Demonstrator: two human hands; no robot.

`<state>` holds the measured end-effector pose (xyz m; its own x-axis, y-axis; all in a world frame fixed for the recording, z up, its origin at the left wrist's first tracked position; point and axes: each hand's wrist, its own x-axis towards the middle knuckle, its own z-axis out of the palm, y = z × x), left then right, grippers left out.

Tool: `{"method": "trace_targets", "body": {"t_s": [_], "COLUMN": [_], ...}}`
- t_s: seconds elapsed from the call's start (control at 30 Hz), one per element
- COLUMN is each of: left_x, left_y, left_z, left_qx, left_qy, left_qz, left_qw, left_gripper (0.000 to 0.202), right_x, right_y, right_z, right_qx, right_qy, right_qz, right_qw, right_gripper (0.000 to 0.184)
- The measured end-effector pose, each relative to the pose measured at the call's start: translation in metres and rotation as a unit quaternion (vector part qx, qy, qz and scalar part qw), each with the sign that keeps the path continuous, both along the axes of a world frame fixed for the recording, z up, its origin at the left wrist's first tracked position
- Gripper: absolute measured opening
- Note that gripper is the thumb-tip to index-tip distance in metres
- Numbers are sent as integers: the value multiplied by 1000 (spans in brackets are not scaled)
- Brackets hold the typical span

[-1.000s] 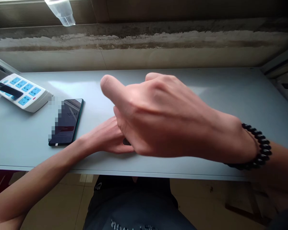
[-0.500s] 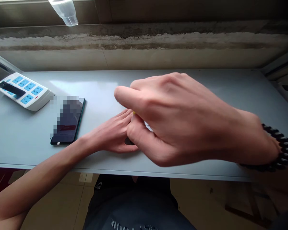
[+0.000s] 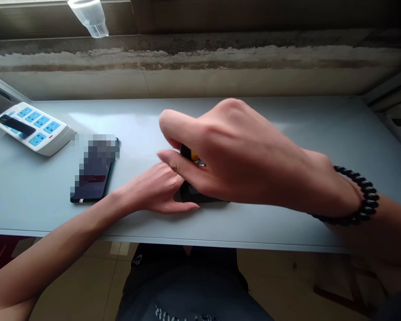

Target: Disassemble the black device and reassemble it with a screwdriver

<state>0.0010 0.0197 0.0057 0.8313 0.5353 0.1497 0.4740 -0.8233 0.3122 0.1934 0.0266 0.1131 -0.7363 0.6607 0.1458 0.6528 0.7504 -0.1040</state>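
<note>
Can't tell if either grip's closed: left hand (image 3: 155,189), thumb spread, seems to be steadying the dark object (image 3: 191,195) on the desk (image 3: 270,229) under the right hand (image 3: 234,149), so next move probably needs stillness.

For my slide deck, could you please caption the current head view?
Left hand at a dark object that the right hand partly hides; phone and power strip on the table.

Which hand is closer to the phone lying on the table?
Left. The left hand is just right of the phone; the right hand is farther right, partly hiding the left one.
</note>
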Motion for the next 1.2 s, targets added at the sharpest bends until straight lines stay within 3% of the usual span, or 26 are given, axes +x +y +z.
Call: {"method": "trace_targets", "body": {"t_s": [0.2,0.43,0.53,0.67,0.77,0.97,1.2], "left_x": [1,1,-1,-3,-3,0,-3], "left_y": [1,-1,-2,-2,-2,-2,-3], "left_z": [4,1,-4,-6,-6,-3,-4], "left_qx": [27,46,52,57,58,61,70], "left_qy": [-2,53,70,79,87,96,89], "left_qz": [-37,-14,-3,3,4,9,7], "left_qw": [999,997,996,995,994,993,994], "left_gripper": [51,78,92,96,97,97,97], "right_x": [0,12,21,33,44,61,99], "right_y": [6,8,12,28,48,69,68], "right_z": [2,15,25,30,18,-17,-50], "right_qx": [5,73,75,40,1,-65,-74], "right_qy": [16,109,126,122,105,84,72], "right_qz": [-27,-73,-117,-172,-184,-144,-241], "right_qw": [999,989,982,977,977,984,965], "right_gripper": [6,16,21,32,27,26,31]}}
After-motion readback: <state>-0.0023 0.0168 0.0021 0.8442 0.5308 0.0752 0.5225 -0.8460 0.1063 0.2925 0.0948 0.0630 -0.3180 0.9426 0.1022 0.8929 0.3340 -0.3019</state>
